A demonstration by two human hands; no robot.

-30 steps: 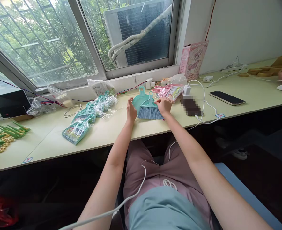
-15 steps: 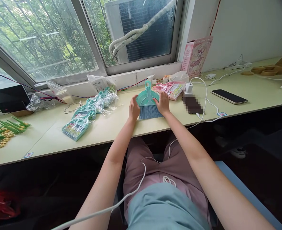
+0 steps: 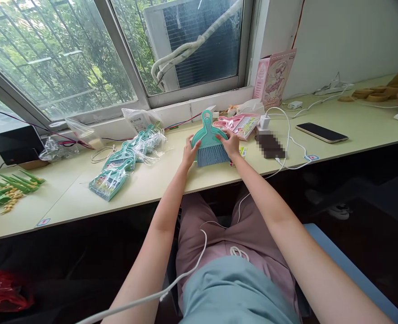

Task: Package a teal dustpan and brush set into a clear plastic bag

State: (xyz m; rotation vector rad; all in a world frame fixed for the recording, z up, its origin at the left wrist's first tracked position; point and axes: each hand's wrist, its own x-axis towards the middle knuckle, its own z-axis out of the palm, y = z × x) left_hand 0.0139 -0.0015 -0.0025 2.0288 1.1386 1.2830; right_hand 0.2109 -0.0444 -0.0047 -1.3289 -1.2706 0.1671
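A teal dustpan with a grey-bristled brush (image 3: 213, 155) nested on it is held upright-leaning over the table, its looped handle toward the window. My left hand (image 3: 189, 152) is closed on the left edge, thumb on the front. On the right edge, my right hand (image 3: 231, 144) grips the set, fingers wrapped round it. A small colourful card (image 3: 242, 152) shows beside my right wrist. To the left lie several teal brush sets in clear wrap (image 3: 109, 179). Behind my right hand is a pink brush set (image 3: 244, 123).
Right of my hands are a blurred dark object (image 3: 269, 145), white cables and a phone (image 3: 322, 132). A pink box (image 3: 273, 77) stands by the wall. Green and yellow pieces (image 3: 15, 189) lie far left. Parts of other people's hands show at both sides.
Both hands have shifted on the dustpan's sides, and my left thumb now lies across its front. The colourful card has come into view beside my right wrist.
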